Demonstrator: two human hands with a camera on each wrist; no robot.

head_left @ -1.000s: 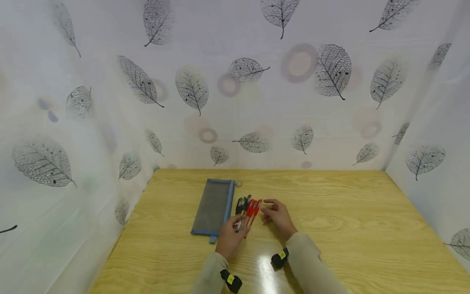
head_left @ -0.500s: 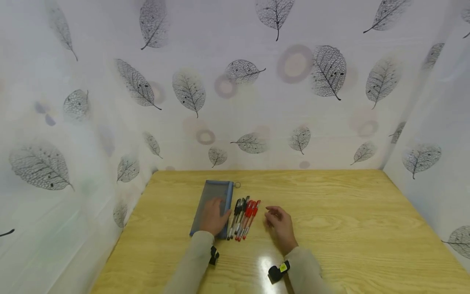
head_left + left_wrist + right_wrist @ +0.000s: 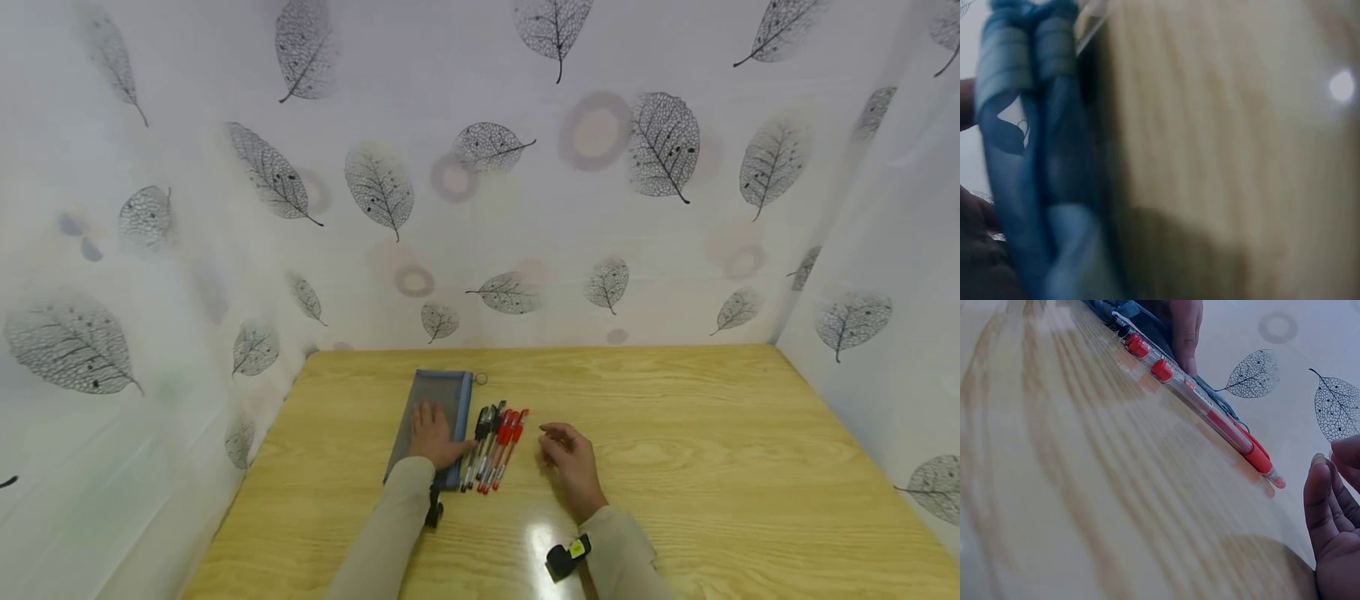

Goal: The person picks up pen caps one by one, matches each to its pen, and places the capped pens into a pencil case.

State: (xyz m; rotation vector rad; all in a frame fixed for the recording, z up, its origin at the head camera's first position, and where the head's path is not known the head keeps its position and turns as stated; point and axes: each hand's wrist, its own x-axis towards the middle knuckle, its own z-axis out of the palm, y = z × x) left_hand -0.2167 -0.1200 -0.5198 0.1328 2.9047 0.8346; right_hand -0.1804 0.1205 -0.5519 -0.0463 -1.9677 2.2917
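My left hand (image 3: pixel 432 437) lies flat with spread fingers on a grey mesh zip pouch (image 3: pixel 442 384) with blue edging. Its thumb reaches out over the pens beside the pouch. Black-capped gel pens (image 3: pixel 481 425) and red gel pens (image 3: pixel 513 427) lie side by side in a row just right of the pouch. To the right of the pens, my right hand (image 3: pixel 573 463) rests with loosely curled fingers and holds nothing. A red pen (image 3: pixel 1210 415) lies closest to it in the right wrist view. The pouch's blue edge (image 3: pixel 1063 156) fills the left of the left wrist view.
The wood-grain table (image 3: pixel 690 467) spreads out on both sides. A small metal ring (image 3: pixel 482 378) sits at the pouch's top right corner. Pale leaf-printed sheeting (image 3: pixel 525 208) hangs behind the table and along both sides.
My left hand has let go of the pens and moved left onto the pouch, where its fingers spread flat. My right hand has drawn slightly back from the red pens.
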